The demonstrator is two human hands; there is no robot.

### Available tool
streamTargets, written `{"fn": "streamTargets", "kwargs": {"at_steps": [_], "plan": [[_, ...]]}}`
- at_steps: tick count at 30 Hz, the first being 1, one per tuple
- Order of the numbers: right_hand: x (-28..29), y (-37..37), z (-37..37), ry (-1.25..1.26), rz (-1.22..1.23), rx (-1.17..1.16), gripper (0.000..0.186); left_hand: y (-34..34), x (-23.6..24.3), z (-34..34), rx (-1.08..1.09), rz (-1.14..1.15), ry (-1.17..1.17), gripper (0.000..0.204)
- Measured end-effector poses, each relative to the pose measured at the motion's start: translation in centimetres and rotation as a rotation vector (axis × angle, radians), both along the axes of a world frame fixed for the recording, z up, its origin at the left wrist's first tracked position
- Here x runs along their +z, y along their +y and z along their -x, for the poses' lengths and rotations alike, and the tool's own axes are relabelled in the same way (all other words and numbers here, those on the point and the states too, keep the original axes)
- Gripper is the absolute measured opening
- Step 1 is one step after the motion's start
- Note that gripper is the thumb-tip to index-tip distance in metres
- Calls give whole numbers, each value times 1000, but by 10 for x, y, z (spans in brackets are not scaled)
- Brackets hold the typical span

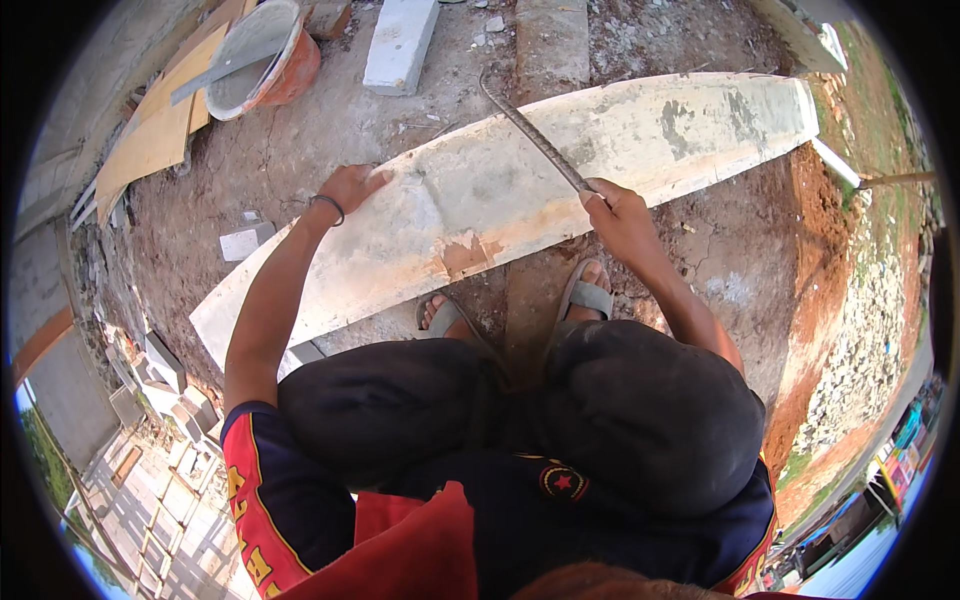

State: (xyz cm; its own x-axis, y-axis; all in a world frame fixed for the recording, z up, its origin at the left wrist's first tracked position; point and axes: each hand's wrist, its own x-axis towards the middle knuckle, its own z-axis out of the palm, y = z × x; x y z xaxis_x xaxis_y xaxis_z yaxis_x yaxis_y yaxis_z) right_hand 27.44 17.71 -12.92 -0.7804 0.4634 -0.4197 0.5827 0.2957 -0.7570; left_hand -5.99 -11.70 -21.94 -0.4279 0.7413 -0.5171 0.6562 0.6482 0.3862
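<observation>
A long whitewashed wooden plank (560,165) lies across the dirt ground in front of me, stained with cement and a patch of bare orange wood. My left hand (350,187) rests on its far edge near the left part, fingers spread on the board, with a dark band on the wrist. My right hand (615,208) grips the lower end of a thin ribbed steel rod (535,135) that slants up and left across the plank. My sandalled feet (590,290) stand just under the plank's near edge.
An orange bucket (268,58) coated with cement and holding a trowel stands at the top left beside plywood sheets (160,125). A white block (400,42) lies at the top. Brick pieces (245,240) lie left. A dirt edge drops away at right.
</observation>
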Motion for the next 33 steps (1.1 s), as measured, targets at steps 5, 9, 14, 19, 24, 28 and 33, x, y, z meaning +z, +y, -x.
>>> {"fn": "streamTargets", "kwargs": {"at_steps": [5,9,14,19,24,28,33], "plan": [[28,-15,10,293,29,-266,36,-3,2,1,34,86,-51,72],[-10,-9,-3,-49,-90,81,30,8,8,9,13,148,-100,71],[2,-21,-17,59,-44,-137,27,28,19,50,-24,3,28,55],[-13,-17,-36,106,25,-347,28,145,24,-14,-54,-113,165,56],[-24,-18,-56,171,-5,-464,27,179,19,-94,46,-8,183,72],[-21,-19,-61,261,66,-562,24,173,30,-95,20,6,196,75],[-5,-8,-54,347,70,-543,19,127,44,-66,73,32,322,77]]}}
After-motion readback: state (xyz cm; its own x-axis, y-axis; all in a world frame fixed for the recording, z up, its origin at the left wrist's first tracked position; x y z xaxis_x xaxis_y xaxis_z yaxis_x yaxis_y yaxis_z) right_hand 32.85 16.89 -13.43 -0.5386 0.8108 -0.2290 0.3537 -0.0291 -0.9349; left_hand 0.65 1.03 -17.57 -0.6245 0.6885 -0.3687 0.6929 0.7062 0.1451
